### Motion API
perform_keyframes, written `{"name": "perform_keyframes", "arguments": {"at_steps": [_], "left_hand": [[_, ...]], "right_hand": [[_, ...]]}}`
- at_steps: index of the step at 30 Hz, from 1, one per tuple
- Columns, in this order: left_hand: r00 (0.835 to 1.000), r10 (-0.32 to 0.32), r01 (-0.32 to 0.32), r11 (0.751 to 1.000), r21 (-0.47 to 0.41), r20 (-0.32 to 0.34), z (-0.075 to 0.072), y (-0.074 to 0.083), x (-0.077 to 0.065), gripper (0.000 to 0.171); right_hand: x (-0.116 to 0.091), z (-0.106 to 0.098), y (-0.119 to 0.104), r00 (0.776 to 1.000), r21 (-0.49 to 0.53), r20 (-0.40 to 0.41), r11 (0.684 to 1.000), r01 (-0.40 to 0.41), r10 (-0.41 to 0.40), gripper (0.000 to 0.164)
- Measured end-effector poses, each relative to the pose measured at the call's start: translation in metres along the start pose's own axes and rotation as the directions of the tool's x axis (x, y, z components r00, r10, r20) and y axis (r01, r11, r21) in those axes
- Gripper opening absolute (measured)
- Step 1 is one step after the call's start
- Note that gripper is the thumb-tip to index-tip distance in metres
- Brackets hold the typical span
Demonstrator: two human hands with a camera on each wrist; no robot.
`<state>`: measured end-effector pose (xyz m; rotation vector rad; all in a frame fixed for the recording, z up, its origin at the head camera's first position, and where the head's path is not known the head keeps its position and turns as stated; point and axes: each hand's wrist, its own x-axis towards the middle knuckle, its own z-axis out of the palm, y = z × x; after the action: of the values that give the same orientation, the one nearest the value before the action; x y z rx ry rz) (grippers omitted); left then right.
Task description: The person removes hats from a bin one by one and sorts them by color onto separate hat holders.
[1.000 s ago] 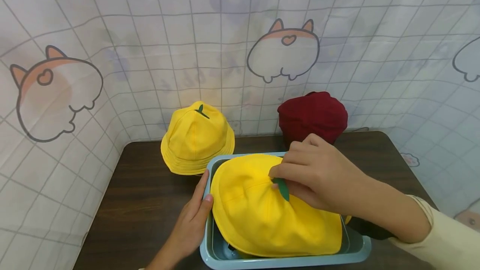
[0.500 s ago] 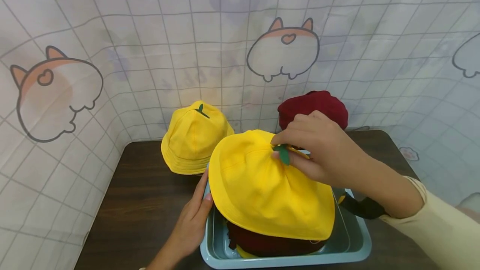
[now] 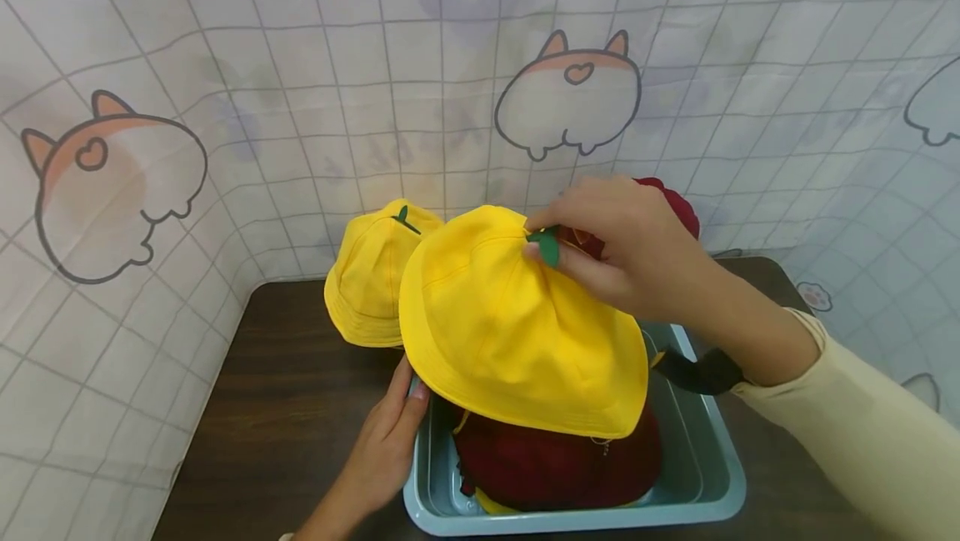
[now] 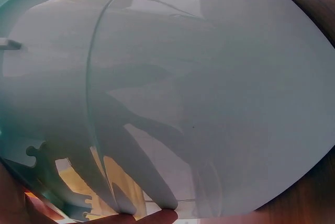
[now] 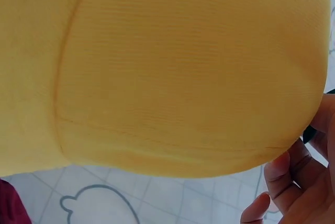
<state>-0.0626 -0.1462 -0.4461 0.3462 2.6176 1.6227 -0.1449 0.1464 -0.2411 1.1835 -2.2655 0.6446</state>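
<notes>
White gridded cloth [image 3: 337, 37] printed with cartoon animals backs a dark wooden tabletop [image 3: 262, 416]. And there's the right hand [image 3: 626, 249], pinching a green leaf [image 3: 550, 249], the first yellow hat [image 3: 517, 333] held over the blue tub [image 3: 585, 522]! The left hand [image 3: 375, 445], fingers straight, rests against the tub's left side; only the left wrist view shows that glossy outer wall [image 4: 246, 77] close. Count them: second yellow hat [image 3: 367, 283] towards the tabletop's back left corner, one dark red piece [image 3: 562, 462] inside the tub, another dark red piece [image 3: 681, 209] towards the back right.
</notes>
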Motion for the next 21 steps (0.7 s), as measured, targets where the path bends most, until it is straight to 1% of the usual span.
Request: {"name": "perform_keyframes", "arguments": {"at_steps": [4, 7, 10, 15, 21], "left_hand": [[0.999, -0.032, 0.033, 0.999, 0.028, -0.015, 0.001, 0.002, -0.001, 0.059], [0.998, -0.057, 0.057, 0.998, 0.028, -0.015, 0.001, 0.004, -0.001, 0.059], [0.998, -0.059, 0.059, 0.998, 0.027, -0.009, 0.001, 0.004, -0.002, 0.059], [0.998, -0.059, 0.059, 0.998, 0.018, 0.005, 0.0, 0.004, -0.002, 0.058], [1.0, -0.016, 0.017, 1.0, -0.022, 0.02, 0.0, 0.003, 0.0, 0.058]], "right_hand": [[0.012, -0.002, 0.0, 1.0, -0.006, -0.014, 1.0, -0.008, 0.008, 0.016], [0.021, -0.003, 0.001, 1.0, -0.007, -0.02, 1.0, -0.006, 0.006, 0.016], [0.03, -0.005, 0.002, 0.999, -0.013, -0.038, 1.0, 0.014, -0.014, 0.015], [0.045, -0.005, 0.005, 0.996, 0.009, -0.085, 1.0, 0.022, -0.021, 0.014], [0.062, -0.003, 0.009, 0.995, 0.024, -0.101, 1.0, -0.004, 0.006, 0.016]]}}
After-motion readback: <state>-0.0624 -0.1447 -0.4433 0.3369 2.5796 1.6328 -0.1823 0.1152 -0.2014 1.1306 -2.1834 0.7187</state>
